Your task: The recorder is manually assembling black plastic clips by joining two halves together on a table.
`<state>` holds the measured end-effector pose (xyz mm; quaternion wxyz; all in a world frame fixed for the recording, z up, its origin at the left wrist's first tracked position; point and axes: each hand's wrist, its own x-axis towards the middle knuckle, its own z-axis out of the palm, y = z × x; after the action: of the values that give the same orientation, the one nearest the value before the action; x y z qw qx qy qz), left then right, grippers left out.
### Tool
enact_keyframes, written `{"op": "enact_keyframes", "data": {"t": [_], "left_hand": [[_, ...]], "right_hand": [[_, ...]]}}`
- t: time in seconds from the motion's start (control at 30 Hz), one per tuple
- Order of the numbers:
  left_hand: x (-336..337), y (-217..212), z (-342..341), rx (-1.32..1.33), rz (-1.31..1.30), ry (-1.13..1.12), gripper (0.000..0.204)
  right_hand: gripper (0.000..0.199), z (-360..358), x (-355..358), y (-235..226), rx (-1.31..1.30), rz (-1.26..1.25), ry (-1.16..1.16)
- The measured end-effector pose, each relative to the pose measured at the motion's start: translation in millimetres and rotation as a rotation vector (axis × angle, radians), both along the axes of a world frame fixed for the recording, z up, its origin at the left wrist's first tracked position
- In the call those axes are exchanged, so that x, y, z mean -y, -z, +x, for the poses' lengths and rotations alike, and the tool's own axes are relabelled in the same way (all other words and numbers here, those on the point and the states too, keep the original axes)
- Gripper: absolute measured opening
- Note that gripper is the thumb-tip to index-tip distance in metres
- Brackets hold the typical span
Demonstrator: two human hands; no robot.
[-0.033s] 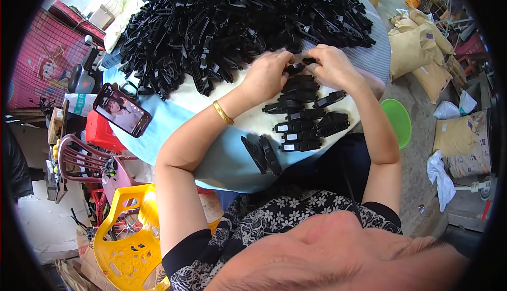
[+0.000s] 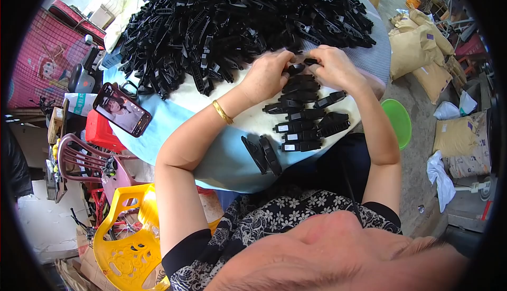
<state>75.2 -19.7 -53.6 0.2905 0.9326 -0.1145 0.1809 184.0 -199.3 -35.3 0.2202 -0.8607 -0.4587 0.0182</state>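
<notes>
A lit phone (image 2: 121, 109) rests on the counter (image 2: 171, 125); leftward stands a yellow chair (image 2: 114, 244), rightward a green tub (image 2: 398, 124) and brown sacks (image 2: 414, 51).

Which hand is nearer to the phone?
Left. The left hand is across the table to the right of the phone, apart from it; the right hand is farther right, beyond the left one.

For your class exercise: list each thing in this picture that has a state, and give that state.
Left hand: fingers bent, pinching a black part
Right hand: fingers bent around a dark piece
Gold bracelet: worn on the left wrist
Pile of black parts: loosely heaped
Phone: screen lit
White plastic bag: crumpled
</notes>
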Motion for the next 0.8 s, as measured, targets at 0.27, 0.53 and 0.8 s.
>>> {"op": "enact_keyframes", "data": {"t": [0.27, 0.53, 0.8], "left_hand": [[1.6, 0.0, 0.6, -0.002, 0.104, -0.132, 0.026], [-18.2, -11.8, 11.4, -0.419, -0.234, -0.072, 0.034], [-11.5, 8.9, 7.2, 0.014, 0.188, -0.015, 0.026]], "right_hand": [[0.023, -20.0, 13.4, -1.4, -0.016, 0.098, -0.191], [0.036, -20.2, 17.7, 3.8, -0.586, 0.349, -0.351], [0.022, -24.3, 4.1, 6.5, -0.652, 0.429, -0.157]]}}
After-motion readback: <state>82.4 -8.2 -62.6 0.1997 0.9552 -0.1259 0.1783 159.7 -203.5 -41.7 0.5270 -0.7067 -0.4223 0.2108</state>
